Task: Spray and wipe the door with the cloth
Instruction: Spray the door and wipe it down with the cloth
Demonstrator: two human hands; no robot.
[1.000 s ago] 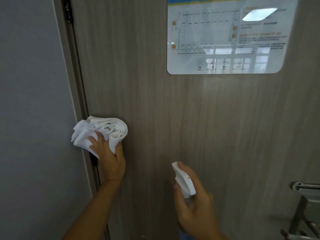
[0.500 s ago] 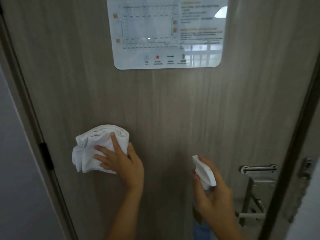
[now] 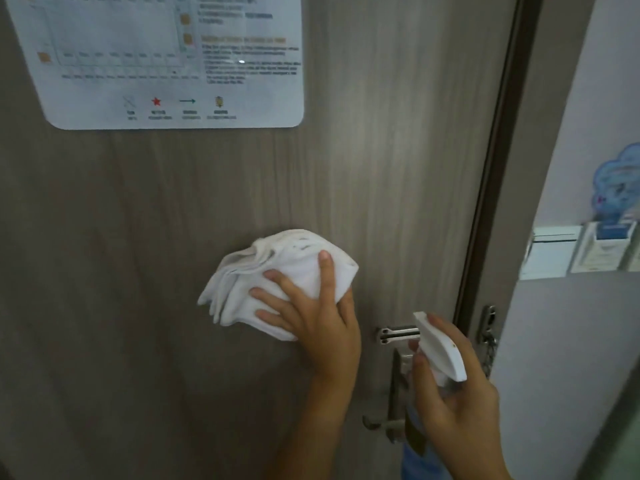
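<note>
A grey-brown wood-grain door (image 3: 138, 209) fills most of the head view. My left hand (image 3: 311, 317) presses a bunched white cloth (image 3: 277, 271) flat against the door at mid height, fingers spread over the cloth. To its right, my right hand (image 3: 457, 400) grips a spray bottle with a white trigger head (image 3: 438, 344); the bottle's blue body is mostly hidden behind the hand. The nozzle points toward the door near the latch.
A laminated floor-plan notice (image 3: 156, 57) is stuck on the door's upper left. A metal door guard latch (image 3: 394, 334) and lever handle (image 3: 384, 424) sit by the dark door frame (image 3: 498, 168). Beyond it, a pale wall carries a card holder (image 3: 588, 251) and a chain plate (image 3: 488, 327).
My left hand has slid the cloth rightward across the door, from the hinge side toward the latch. The view has shifted right with it; my right hand still holds the bottle.
</note>
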